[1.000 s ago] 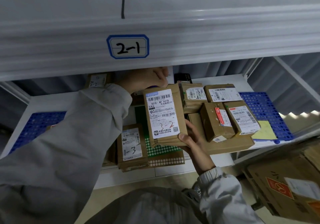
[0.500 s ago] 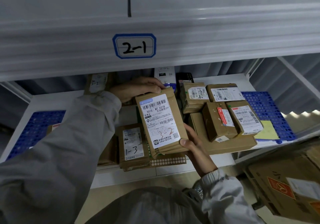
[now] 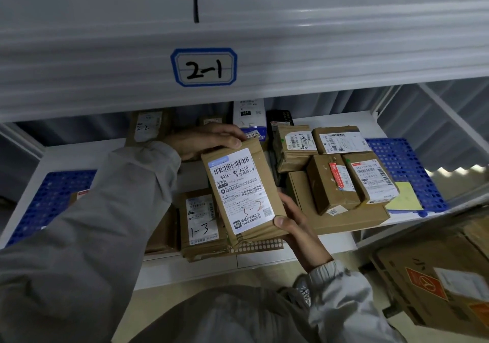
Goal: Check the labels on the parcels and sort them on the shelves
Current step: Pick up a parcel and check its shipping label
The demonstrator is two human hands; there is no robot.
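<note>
Flat brown paper parcel with white label marked 3-2 (image 3: 242, 193), held tilted above the white shelf (image 3: 341, 120). Left hand (image 3: 205, 141) grips its top edge, fingers curled over; right hand (image 3: 293, 222) pinches its lower right corner. Brown 1-3 parcel (image 3: 202, 219) lies beneath.

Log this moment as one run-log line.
stage: label check | left hand: grips top of parcel | right hand: grips its bottom corner | handwritten mark: 3-2 | shelf tag: 2-1 | placed: no

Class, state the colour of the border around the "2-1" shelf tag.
Blue, around a white tag with black handwriting; seen clearly in the head view.
</note>
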